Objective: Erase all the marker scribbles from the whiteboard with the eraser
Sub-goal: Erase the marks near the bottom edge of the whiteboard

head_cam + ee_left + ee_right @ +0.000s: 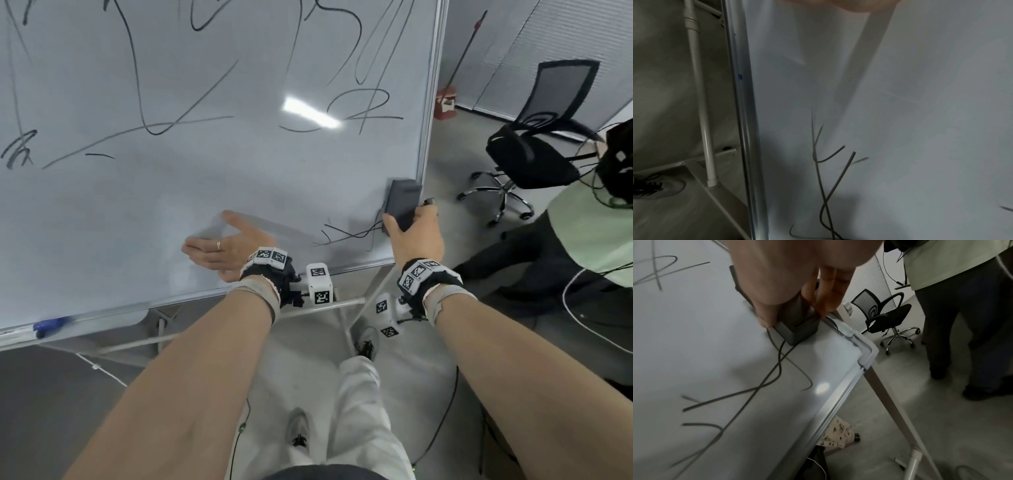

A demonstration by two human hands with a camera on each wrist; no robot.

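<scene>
The whiteboard [171,205] fills the head view, crossed by black marker scribbles [356,113] above and a small tangle of scribbles [346,234] near its lower right corner. My right hand [412,233] grips the dark grey eraser [400,202] and presses it flat on the board by the right frame, just above that tangle. In the right wrist view the eraser [797,331] sits at the top of the lines [764,382]. My left hand [219,246] lies flat on the board's lower middle, fingers straight. The left wrist view shows the scribbles [826,178] on the board [920,129].
A blue marker [51,325] lies on the board's tray at lower left. A black office chair [534,150] stands to the right, and a person in a green shirt [589,233] stands close beside it. The board's stand legs [322,305] and cables cross the floor.
</scene>
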